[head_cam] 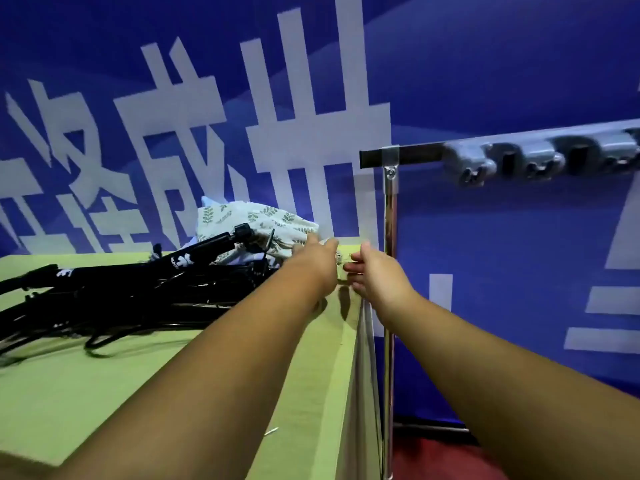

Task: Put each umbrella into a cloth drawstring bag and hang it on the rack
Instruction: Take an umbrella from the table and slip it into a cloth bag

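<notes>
Honestly, left hand (317,263) and right hand (379,275) nearly meet by the leaf-print bags (263,216) at the tabletop's (173,375) far corner; grip too blurry to call. I'd spread one bag's mouth wide before feeding in any of the black umbrellas (138,282) alongside.

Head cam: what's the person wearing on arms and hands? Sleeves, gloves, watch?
Nothing worn shows. The left forearm and right forearm are bare to the frame edge: no sleeves, no watch or band at the wrists. The left hand and right hand are ungloved. Fingers are mostly hidden, so rings cannot be judged.
</notes>
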The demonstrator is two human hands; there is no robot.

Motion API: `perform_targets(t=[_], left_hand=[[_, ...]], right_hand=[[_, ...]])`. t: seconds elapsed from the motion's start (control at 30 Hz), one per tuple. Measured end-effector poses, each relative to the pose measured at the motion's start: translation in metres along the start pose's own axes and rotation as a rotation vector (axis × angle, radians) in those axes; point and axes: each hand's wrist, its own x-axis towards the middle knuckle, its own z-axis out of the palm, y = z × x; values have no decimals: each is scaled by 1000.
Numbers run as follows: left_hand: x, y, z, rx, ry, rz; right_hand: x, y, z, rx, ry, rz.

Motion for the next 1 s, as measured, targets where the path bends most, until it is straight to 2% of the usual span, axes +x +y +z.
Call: perform_targets(t=[0.13, 0.3, 0.4, 0.57, 0.77, 1.0], left_hand=[[25, -7, 12, 99, -20, -52], [35, -12, 25, 87, -13, -117], [35, -9, 22, 103, 23, -138], [28, -3, -2, 127, 162, -165], [9, 13, -64, 148, 286, -158], [-25, -16, -165, -292, 507, -147]], right_hand=[[17, 13, -1, -196, 72, -98], [6, 18, -3, -519, -25, -233], [3, 21, -1, -626, -33, -286], [-2, 18, -2, -656, -77, -270], [-23, 1, -14, -532, -155, -167], [-77, -46, -28, -460, -104, -144]])
